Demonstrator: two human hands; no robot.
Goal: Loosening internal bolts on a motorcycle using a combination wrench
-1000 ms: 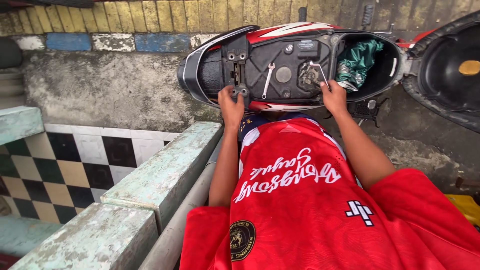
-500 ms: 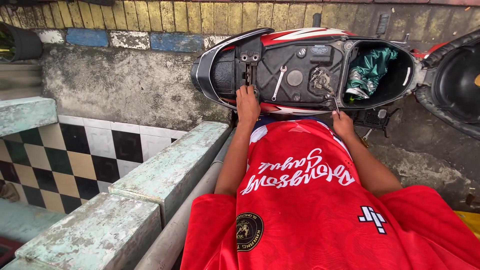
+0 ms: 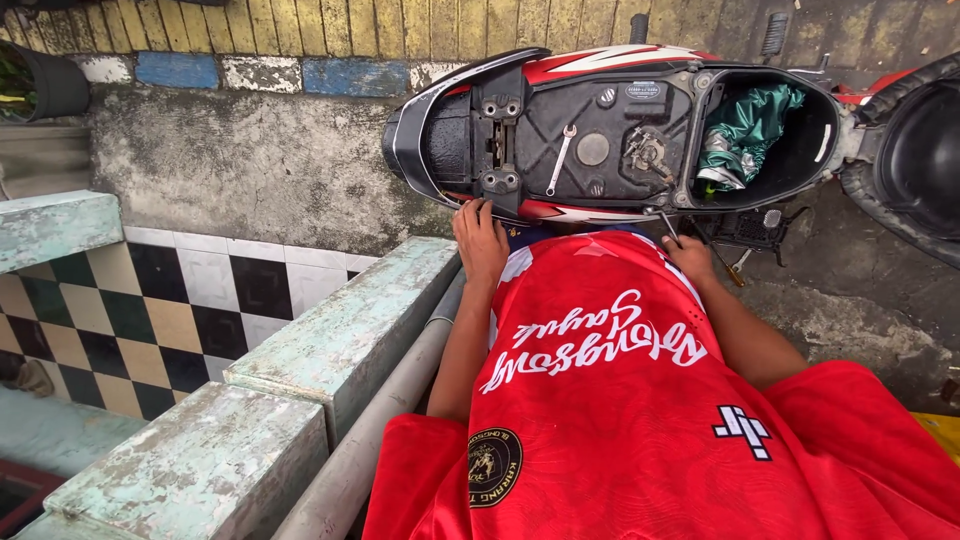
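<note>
Beyond a painted brick wall, my left hand [image 3: 482, 240] rests spread on the heavy, rigid scooter [image 3: 600, 140], while my right hand [image 3: 690, 255] pinches a stiff, slim screwdriver [image 3: 668, 225].

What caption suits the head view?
Left hand on open scooter edge; right hand holding a thin tool.
</note>
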